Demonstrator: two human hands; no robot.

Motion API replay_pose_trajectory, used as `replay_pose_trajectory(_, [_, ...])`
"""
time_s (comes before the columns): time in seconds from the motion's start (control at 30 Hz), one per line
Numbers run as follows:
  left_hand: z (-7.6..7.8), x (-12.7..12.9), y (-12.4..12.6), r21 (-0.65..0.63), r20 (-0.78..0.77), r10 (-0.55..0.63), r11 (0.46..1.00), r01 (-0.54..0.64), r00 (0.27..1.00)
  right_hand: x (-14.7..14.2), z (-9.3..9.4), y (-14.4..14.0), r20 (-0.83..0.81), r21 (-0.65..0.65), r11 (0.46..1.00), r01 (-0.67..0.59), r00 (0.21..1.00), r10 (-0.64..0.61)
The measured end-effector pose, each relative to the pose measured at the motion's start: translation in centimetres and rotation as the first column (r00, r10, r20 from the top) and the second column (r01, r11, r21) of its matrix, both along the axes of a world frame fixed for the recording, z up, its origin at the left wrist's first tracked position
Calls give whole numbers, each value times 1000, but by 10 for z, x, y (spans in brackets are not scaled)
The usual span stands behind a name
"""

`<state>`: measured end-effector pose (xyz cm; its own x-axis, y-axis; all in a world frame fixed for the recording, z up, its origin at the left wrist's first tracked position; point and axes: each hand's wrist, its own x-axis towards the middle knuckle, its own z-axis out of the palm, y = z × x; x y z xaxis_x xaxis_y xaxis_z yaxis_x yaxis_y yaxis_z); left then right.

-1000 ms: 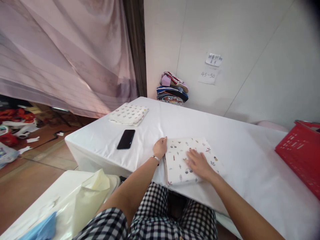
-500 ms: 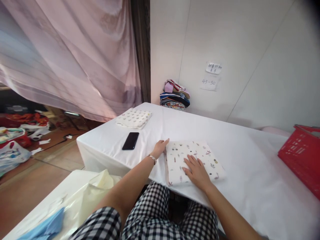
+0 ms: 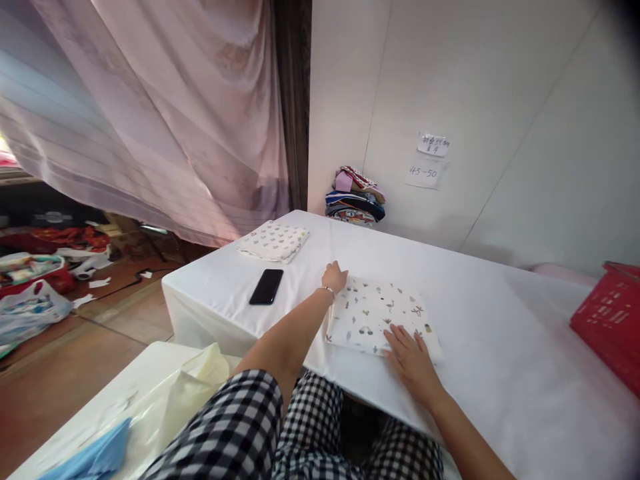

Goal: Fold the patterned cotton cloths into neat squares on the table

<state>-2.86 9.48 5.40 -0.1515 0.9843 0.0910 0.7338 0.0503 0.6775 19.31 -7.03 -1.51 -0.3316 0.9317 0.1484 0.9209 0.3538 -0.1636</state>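
A folded white cloth (image 3: 377, 313) printed with small plants, birds and rainbows lies flat before me on the white-covered table (image 3: 480, 333). My left hand (image 3: 335, 277) is at its far left corner, fingers curled and closed on the edge; the fingertips are partly hidden. On the near right part of the cloth rests my right hand (image 3: 411, 360), open and palm down with the fingers spread. A second folded white cloth (image 3: 274, 241), patterned with small grey shapes, lies at the far left of the table.
A black phone (image 3: 267, 287) lies left of my left hand. Stacked fabrics (image 3: 355, 197) stand against the wall, below paper signs (image 3: 425, 175). At the right is a red basket (image 3: 610, 320). A lower white surface (image 3: 145, 363) at the left holds pale plastic and blue fabric (image 3: 95, 457).
My left hand has moved away from me along the left edge to the far corner, its fingers curling. My right hand has slid nearer and to the right across the cloth.
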Motion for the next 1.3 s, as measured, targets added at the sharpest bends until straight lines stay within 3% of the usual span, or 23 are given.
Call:
replay_pose_trajectory(0.1, [-19,10,-23,44,-175,-137,988,147,975,1,-9,-1,17,72,997,-21,1000,20])
replay_pose_trajectory(0.2, [-43,19,-53,56,-414,-351,911,408,840,-2,-9,-2,16,75,997,-28,1000,27])
replay_pose_trajectory(0.27, [-53,21,-67,29,-485,-401,881,473,777,-6,-4,0,16,36,999,-19,1000,19])
replay_pose_trajectory(0.4, [-55,21,-71,-11,-515,-408,883,469,754,-2,3,6,21,-7,1000,5,1000,-4])
replay_pose_trajectory(0.67, [-54,21,-67,4,-518,-409,877,480,751,46,-3,-3,13,-7,989,146,989,-146])
replay_pose_trajectory(0.87, [-51,10,-65,-7,-427,-482,848,531,765,51,-7,-5,-96,-6,988,157,983,-157])
replay_pose_trajectory(0.97, [-54,-7,-69,46,-366,-442,871,490,819,54,-13,-4,-202,14,992,125,972,-119])
replay_pose_trajectory(1.07, [-59,-25,-77,111,-270,-270,945,308,924,58,-19,-6,-319,7,991,136,939,-126])
replay_pose_trajectory(1.17, [-60,-36,-84,78,-155,-122,988,135,980,62,-24,-7,-427,-40,951,308,855,-295])
replay_pose_trajectory(1.23, [-56,-38,-87,-2,-77,-86,996,86,993,63,-26,-6,-449,-93,908,408,797,-404])
replay_pose_trajectory(1.3, [-50,-37,-87,-82,-9,-68,994,67,998,62,-28,-4,-447,-117,893,434,780,-437])
